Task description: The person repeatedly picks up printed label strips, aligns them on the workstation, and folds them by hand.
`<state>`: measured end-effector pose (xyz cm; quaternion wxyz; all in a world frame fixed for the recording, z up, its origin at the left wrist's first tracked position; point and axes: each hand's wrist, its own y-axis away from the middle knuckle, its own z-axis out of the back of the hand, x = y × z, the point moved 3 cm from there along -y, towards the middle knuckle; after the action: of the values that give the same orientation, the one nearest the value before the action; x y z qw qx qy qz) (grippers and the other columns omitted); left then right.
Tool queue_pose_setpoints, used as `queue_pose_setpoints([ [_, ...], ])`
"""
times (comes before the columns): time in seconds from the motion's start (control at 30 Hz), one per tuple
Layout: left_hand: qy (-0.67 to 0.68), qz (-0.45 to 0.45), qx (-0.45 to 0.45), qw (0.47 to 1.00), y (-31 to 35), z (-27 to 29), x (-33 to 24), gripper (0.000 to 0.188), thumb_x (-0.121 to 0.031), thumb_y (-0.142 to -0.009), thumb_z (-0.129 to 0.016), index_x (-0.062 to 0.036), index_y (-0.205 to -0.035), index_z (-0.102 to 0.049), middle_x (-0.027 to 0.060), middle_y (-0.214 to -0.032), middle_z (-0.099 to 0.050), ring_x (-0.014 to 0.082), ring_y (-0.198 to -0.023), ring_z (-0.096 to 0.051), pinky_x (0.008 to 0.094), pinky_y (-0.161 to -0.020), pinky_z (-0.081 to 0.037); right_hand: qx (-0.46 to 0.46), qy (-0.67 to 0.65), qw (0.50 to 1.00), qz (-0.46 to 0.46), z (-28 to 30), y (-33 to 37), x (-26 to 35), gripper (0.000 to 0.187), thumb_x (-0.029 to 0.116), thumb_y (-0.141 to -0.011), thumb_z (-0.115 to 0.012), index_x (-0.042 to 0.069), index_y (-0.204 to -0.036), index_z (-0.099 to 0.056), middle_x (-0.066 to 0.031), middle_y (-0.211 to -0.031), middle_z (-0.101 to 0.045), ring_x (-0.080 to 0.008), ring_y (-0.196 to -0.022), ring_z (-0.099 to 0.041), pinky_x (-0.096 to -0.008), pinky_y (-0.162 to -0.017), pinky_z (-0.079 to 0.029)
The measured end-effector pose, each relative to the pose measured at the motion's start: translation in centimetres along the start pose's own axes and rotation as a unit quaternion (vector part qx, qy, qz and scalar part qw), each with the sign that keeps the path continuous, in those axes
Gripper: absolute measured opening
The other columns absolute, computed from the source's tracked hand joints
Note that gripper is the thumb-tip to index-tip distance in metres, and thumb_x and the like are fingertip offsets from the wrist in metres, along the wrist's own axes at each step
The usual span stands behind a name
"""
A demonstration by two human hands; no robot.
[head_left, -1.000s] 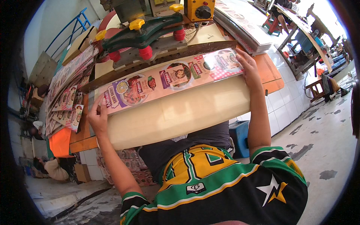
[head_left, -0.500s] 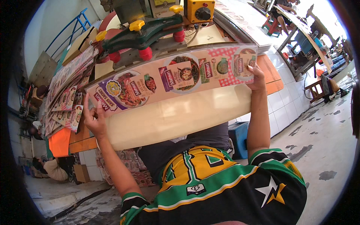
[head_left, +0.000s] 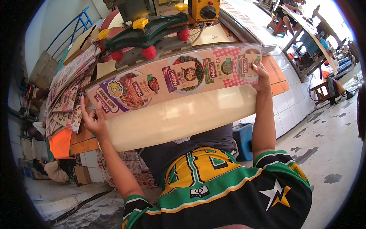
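A long printed strip (head_left: 160, 78) with food pictures and a red checked end lies in front of a green press-like machine (head_left: 146, 36). My right hand (head_left: 261, 79) grips the strip's right end, thumb on top and the other fingers mostly hidden underneath. At the left end, my left hand (head_left: 94, 123) has its fingers apart, with the thumb by the near corner and the index finger stretched out beside the edge. Beneath and nearer to me, a smooth cream sheet (head_left: 183, 118) curves over my lap.
The machine has yellow knobs (head_left: 140, 24), red feet (head_left: 149, 52) and a yellow control box (head_left: 204, 10). Overlapping printed sheets (head_left: 68, 84) pile up at left above an orange sheet (head_left: 60, 144). A large sheet stack (head_left: 251, 23) stands back right; a blue bin (head_left: 243, 141) is beside my legs.
My left hand has shifted slightly left, its index finger moving out from the strip's edge. The strip's left end has moved slightly left. My right hand stays on the right end.
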<state>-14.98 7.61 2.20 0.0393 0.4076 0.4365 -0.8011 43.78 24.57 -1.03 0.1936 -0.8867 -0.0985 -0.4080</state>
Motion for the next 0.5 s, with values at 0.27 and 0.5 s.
queue_pose_setpoints([
  [0.27, 0.004, -0.055, -0.042, 0.998, -0.3, -0.6, -0.6, 0.062, -0.018, -0.1, -0.069, -0.0091, -0.155, -0.043, 0.0042, -0.072, -0.07, 0.0012, -0.062, -0.051, 0.0171, -0.058, -0.037, 0.0, 0.011, 1.0, -0.004, 0.9, -0.1, -0.1, 0.06, 0.014, -0.089, -0.062, -0.006, -0.142, -0.044, -0.0192, -0.131, -0.063, -0.0272, -0.113, -0.068, -0.0419, -0.097, -0.057],
  [0.5, -0.013, -0.056, -0.045, 0.997, -0.1, -0.4, -0.5, 0.062, -0.017, -0.102, -0.066, -0.0087, -0.157, -0.039, 0.0011, -0.076, -0.066, 0.002, -0.067, -0.048, 0.018, -0.062, -0.037, -0.01, 0.009, 1.0, -0.012, 0.2, 0.1, -0.1, 0.05, 0.01, -0.086, -0.066, -0.006, -0.133, -0.056, -0.0183, -0.122, -0.068, -0.025, -0.104, -0.071, -0.0401, -0.093, -0.058],
])
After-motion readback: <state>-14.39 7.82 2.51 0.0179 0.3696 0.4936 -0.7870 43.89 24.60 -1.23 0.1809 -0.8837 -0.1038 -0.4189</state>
